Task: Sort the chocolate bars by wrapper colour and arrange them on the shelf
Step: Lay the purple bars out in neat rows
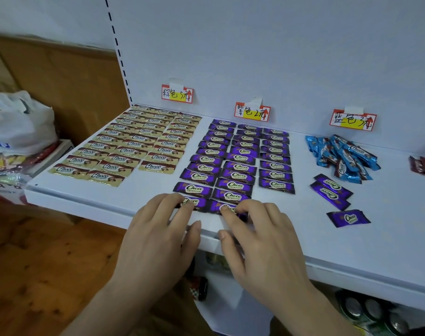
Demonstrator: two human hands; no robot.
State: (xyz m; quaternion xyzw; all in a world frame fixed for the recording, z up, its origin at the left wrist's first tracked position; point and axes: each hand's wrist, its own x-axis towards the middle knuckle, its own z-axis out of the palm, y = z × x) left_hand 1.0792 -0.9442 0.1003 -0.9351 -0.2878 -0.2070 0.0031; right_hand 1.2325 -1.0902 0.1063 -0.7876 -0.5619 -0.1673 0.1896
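Gold-brown Choco bars (134, 141) lie in three neat columns at the left of the white shelf (352, 238). Purple bars (238, 156) fill three columns in the middle. My left hand (163, 229) rests its fingertips on the front purple bar of the left column (194, 202). My right hand (257, 234) touches the front purple bar of the middle column (221, 206) with its fingers slightly bent. Three loose purple bars (332, 190) lie to the right. Behind them sits a heap of blue bars (344, 156).
Three handwritten price tags (252, 112) are taped to the back panel. Dark red wrappers (424, 166) show at the right edge. A white plastic bag (17, 122) and packets sit left of the shelf. Cans (371, 311) stand on the level below.
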